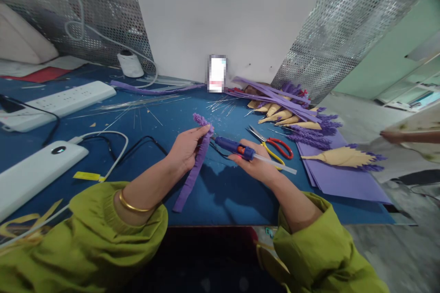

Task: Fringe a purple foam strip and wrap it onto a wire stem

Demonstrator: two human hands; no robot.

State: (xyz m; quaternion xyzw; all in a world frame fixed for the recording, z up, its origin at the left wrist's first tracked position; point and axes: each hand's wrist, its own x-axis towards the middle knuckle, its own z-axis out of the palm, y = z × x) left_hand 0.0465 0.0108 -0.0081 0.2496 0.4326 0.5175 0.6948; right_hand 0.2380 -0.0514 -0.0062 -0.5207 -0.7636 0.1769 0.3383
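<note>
Between the thumb and fingers of my left hand (187,146) is a purple paper strip (195,171). Its upper end is a fringed, curled flower spike (201,120), and the rest hangs flat toward the table's front edge. A blue hot glue gun (235,147) is gripped in my right hand (254,162). Its nozzle points left, close against the strip just below the spike; whether it touches I cannot tell. From the gun's rear a clear glue stick (277,164) sticks out. Scissors with red and yellow handles (280,146) lie open just beyond my right hand.
Paper-wrapped purple flower bundles (292,116) and loose strips lie at the back right, beside purple sheets (347,183). A phone (217,74) leans on the white board (220,13). Thin wires (137,102), a power strip (65,105) and a power bank (41,174) occupy the left.
</note>
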